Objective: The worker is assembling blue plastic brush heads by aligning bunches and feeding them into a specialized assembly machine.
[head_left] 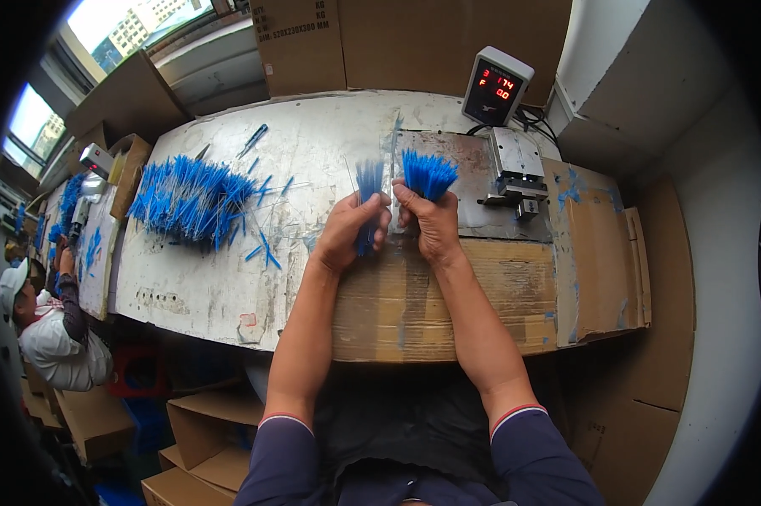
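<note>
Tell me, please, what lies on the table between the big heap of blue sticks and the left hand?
In the head view, between the heap of blue sticks and the left hand, a few loose blue sticks lie scattered on the worn white tabletop.

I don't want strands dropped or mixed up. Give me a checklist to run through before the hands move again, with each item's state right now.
1. Left hand has a closed grip on its blue strand bundle: ok.
2. Right hand has a closed grip on its fanned blue bundle: ok.
3. The two bundles are apart at their tips: ok.
4. Strands even at their lower ends: cannot tell, hidden in the fists.
5. Loose blue pile lies apart from both hands: ok.
6. Metal fixture free of strands: ok.
</note>
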A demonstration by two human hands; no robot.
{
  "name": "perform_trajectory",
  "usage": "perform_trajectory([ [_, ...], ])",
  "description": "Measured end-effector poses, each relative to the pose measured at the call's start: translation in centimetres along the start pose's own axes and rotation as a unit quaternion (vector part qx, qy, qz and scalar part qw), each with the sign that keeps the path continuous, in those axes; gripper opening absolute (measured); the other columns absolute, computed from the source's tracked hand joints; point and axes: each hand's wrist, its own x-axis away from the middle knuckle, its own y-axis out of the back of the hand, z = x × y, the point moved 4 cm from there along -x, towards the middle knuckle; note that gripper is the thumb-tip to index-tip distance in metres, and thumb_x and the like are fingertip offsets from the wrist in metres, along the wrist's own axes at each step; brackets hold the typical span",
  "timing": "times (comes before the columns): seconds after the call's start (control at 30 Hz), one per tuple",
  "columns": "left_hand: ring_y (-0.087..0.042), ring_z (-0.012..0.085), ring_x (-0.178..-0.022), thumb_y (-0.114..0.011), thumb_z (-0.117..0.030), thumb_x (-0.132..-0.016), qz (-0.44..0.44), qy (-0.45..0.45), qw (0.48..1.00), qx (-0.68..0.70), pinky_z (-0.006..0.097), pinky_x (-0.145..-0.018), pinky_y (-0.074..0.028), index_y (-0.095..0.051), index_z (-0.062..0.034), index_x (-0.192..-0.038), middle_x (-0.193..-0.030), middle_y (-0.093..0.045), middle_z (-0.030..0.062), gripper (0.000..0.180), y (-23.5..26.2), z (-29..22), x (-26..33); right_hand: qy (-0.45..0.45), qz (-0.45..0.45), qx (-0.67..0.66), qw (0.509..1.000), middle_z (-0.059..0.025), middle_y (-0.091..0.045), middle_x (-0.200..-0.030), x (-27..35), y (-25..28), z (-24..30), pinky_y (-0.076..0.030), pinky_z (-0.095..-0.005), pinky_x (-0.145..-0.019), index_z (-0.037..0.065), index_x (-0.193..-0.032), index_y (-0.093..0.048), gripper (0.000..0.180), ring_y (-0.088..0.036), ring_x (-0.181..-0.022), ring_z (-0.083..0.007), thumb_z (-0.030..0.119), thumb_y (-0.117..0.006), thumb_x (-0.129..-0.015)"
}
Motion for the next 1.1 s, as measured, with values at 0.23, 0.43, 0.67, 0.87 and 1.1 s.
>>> perform_trajectory([
  [0.23, -0.060, 0.0102, -0.058, -0.065, -0.024, -0.101, 0.015, 0.025, 0.997, -0.065, 0.024, -0.050, -0.050, -0.059, -0.0056, -0.111, -0.078, -0.064, 0.0029, 0.022, -0.9, 0.1, 0.1, -0.013, -0.015, -0.039, 0.999, -0.0046, -0.067, -0.074, 0.0, 0.1, -0.3, -0.044, -0.0263, -0.047, 0.001, -0.091, -0.070, 0.012, -0.056, -0.052, -0.0114, 0.006, -0.078, -0.084],
  [0.43, -0.061, 0.0121, -0.064, -0.068, -0.021, -0.098, -0.028, -0.007, 0.998, -0.056, 0.026, -0.055, -0.051, -0.058, -0.0056, -0.112, -0.081, -0.062, 0.0031, 0.023, -0.3, -0.2, 0.1, 0.044, -0.065, -0.104, 0.991, -0.0060, -0.065, -0.071, -0.1, 0.6, -0.2, -0.048, -0.0299, -0.049, -0.002, -0.091, -0.067, 0.013, -0.057, -0.053, -0.0142, 0.003, -0.078, -0.084],
  [0.67, -0.058, 0.0112, -0.062, -0.069, -0.021, -0.097, -0.028, -0.012, 0.998, -0.048, 0.025, -0.054, -0.048, -0.056, -0.0078, -0.107, -0.080, -0.060, 0.0022, 0.021, -0.3, -0.5, 0.1, 0.106, -0.135, -0.051, 0.984, -0.0037, -0.068, -0.076, -0.8, 2.1, -0.1, -0.048, -0.0290, -0.049, 0.001, -0.086, -0.069, 0.011, -0.056, -0.052, -0.0117, 0.005, -0.080, -0.084],
  [0.87, -0.058, 0.0100, -0.062, -0.069, -0.017, -0.095, -0.060, -0.028, 0.996, -0.054, 0.025, -0.053, -0.047, -0.057, -0.0068, -0.107, -0.081, -0.062, 0.0025, 0.020, 1.7, -1.1, 0.4, 0.496, -0.086, 0.371, 0.780, -0.0086, -0.072, -0.087, 1.3, -0.3, 3.9, -0.056, -0.0373, -0.076, 0.006, -0.095, -0.071, 0.018, -0.067, -0.075, -0.0258, 0.009, -0.078, -0.080],
  [1.1, -0.064, 0.0097, -0.074, -0.064, -0.008, -0.091, -0.050, -0.072, 0.995, -0.054, 0.025, -0.065, -0.053, -0.060, -0.0007, -0.111, -0.089, -0.067, 0.0031, 0.022, 2.6, -1.0, 0.0, 0.384, 0.160, 0.490, 0.766, -0.0126, -0.072, -0.090, 1.9, -3.1, 1.6, -0.055, -0.0411, -0.075, 0.008, -0.106, -0.071, 0.029, -0.069, -0.084, -0.0340, 0.013, -0.077, -0.077],
])
